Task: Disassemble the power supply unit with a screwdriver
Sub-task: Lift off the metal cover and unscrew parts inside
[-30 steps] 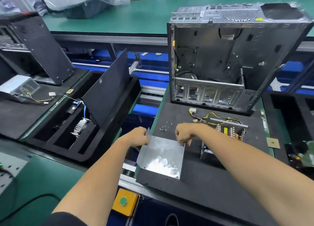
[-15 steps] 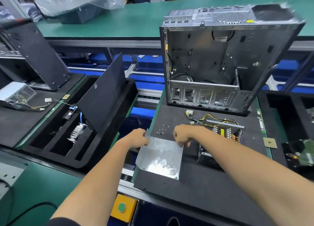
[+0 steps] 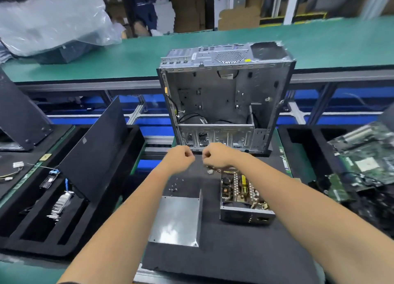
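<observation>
Both hands are raised over the far part of the black foam mat (image 3: 234, 258), close together but apart. Left hand (image 3: 178, 159) has its fingers curled into a fist, nothing visible inside. Right hand (image 3: 215, 155) is the same, fingers curled in and holding nothing that shows. Neither hand touches any part.

The power supply unit (image 3: 243, 200) sits on the mat's right half, lid off, circuit board and components exposed, its metal front wall facing the near edge. Its wire bundle (image 3: 219, 169) trails toward the mat's far edge, just under the right wrist, with a small white connector (image 3: 210, 171) at the end.

The removed metal cover (image 3: 178, 219) lies flat on the mat's left half, beside the unit but apart from it, with 1 side flange standing upright on its right edge. A small cluster of loose screws (image 3: 174, 185) lies on the mat just beyond the cover's far edge.

An empty computer case (image 3: 223, 104) stands upright at the mat's far edge, open side facing the camera. Left of the mat, a black foam tray (image 3: 25, 236) holds a heatsink (image 3: 61, 204) and a dark side panel (image 3: 96, 149) leaning tilted. On the right, green circuit boards (image 3: 362, 162) are piled on another black tray. No screwdriver is in sight.
</observation>
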Demonstrator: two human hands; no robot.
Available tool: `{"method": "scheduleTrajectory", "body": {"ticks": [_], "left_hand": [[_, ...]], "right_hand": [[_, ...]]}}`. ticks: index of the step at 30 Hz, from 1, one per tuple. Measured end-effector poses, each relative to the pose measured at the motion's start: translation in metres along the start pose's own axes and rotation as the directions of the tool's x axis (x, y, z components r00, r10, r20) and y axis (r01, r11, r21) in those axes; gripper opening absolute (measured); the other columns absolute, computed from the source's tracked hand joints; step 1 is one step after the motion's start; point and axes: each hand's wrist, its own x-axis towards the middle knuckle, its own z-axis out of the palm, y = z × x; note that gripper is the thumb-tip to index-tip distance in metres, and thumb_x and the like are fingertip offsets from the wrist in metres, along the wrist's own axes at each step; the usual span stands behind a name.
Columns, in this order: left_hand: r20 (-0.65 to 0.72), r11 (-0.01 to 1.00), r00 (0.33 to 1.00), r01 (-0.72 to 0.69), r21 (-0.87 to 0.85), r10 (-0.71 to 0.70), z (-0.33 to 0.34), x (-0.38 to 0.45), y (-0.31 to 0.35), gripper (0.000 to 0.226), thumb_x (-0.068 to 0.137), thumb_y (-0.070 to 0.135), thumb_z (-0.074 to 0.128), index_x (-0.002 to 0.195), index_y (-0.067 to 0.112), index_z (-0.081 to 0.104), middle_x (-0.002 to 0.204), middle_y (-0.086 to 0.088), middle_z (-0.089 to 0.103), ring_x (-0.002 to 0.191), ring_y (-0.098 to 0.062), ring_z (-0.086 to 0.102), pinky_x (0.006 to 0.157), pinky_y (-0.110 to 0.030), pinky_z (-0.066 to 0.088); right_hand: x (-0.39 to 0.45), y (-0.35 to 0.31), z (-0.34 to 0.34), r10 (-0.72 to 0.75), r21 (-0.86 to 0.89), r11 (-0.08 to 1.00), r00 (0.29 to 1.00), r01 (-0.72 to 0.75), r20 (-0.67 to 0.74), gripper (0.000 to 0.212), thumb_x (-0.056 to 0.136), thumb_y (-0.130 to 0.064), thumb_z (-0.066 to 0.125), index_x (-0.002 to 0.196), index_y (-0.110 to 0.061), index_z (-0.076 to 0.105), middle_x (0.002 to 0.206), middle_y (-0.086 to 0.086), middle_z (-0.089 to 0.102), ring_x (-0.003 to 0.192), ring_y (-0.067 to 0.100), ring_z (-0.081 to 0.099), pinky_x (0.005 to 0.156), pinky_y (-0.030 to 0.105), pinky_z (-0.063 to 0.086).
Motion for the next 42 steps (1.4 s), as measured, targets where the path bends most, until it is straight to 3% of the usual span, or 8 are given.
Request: {"method": "scheduleTrajectory", "body": {"ticks": [9,14,20,24,28,32,38,42], "left_hand": [[0.101,0.985,0.982,-0.149,-0.085,0.157,0.092,0.034,0.056,0.01,0.089,0.025,0.06,0.095,0.017,0.058,0.094,0.004,0.058,0.085,-0.014,0.055,0.072,-0.026,0.043],[0.178,0.978,0.961,-0.205,-0.049,0.21,0.115,0.05,0.077,0.013,0.089,0.038,0.06,0.086,0.026,0.057,0.084,0.009,0.06,0.073,-0.009,0.056,0.06,-0.026,0.042],[0.255,0.955,0.931,-0.288,0.075,0.261,0.134,0.056,0.086,0.033,0.087,0.057,0.054,0.086,0.025,0.061,0.073,0.009,0.061,0.066,-0.011,0.055,0.058,-0.03,0.041],[0.291,0.839,0.904,-0.408,0.361,0.315,0.141,0.056,0.085,0.035,0.095,0.054,0.042,0.082,0.024,0.053,0.076,0.006,0.052,0.081,-0.021,0.056,0.064,-0.033,0.037],[0.242,0.793,0.901,-0.432,0.43,0.36,0.145,0.054,0.089,0.039,0.098,0.048,0.041,0.081,0.017,0.056,0.076,0.0,0.059,0.081,-0.026,0.06,0.063,-0.033,0.036],[0.249,0.81,0.902,-0.428,0.401,0.354,0.145,0.054,0.091,0.039,0.098,0.046,0.042,0.075,0.017,0.053,0.071,0.002,0.054,0.077,-0.025,0.058,0.063,-0.034,0.039],[0.259,0.841,0.917,-0.385,0.381,0.303,0.152,0.056,0.106,0.04,0.098,0.046,0.041,0.073,0.017,0.052,0.07,0.003,0.054,0.073,-0.022,0.055,0.06,-0.034,0.038],[0.326,0.947,0.9,-0.319,0.039,0.29,0.145,0.063,0.122,0.022,0.086,0.047,0.057,0.078,0.028,0.064,0.078,0.008,0.064,0.075,-0.015,0.063,0.066,-0.032,0.049]], "right_hand": [[-0.062,0.108,-0.039,0.243,0.166,0.962,0.955,-0.215,-0.172,0.02,0.087,-0.007,0.051,0.07,-0.007,0.062,0.072,0.011,0.07,0.057,0.014,0.059,0.054,0.022,0.047],[-0.067,0.149,-0.035,0.351,0.207,0.926,0.922,-0.316,-0.163,0.027,0.088,-0.008,0.052,0.062,-0.012,0.058,0.061,0.004,0.065,0.049,0.012,0.059,0.049,0.018,0.044],[-0.055,0.156,-0.011,0.352,0.17,0.93,0.925,-0.327,-0.146,0.021,0.086,-0.01,0.052,0.073,0.003,0.061,0.079,0.027,0.058,0.069,0.022,0.048,0.061,0.029,0.039],[-0.049,0.157,-0.01,0.312,0.175,0.942,0.94,-0.287,-0.139,0.015,0.086,-0.008,0.051,0.072,-0.007,0.057,0.073,0.014,0.052,0.07,0.022,0.047,0.062,0.032,0.04],[-0.045,0.162,-0.016,0.317,0.179,0.94,0.937,-0.29,-0.146,0.019,0.086,-0.008,0.052,0.073,0.004,0.059,0.072,0.021,0.045,0.069,0.021,0.043,0.061,0.035,0.041],[-0.047,0.175,-0.021,0.356,0.23,0.921,0.921,-0.316,-0.159,0.018,0.087,-0.009,0.052,0.069,-0.008,0.053,0.069,0.011,0.05,0.066,0.021,0.044,0.063,0.03,0.041],[-0.057,0.201,-0.032,0.491,0.286,0.856,0.85,-0.43,-0.192,0.019,0.086,-0.008,0.049,0.07,-0.004,0.058,0.067,0.015,0.061,0.062,0.025,0.051,0.065,0.034,0.051],[-0.068,0.23,-0.039,0.607,0.304,0.792,0.734,-0.529,-0.305,0.027,0.089,-0.012,0.053,0.065,-0.007,0.043,0.067,0.009,0.05,0.067,0.028,0.049,0.058,0.026,0.039]]}}
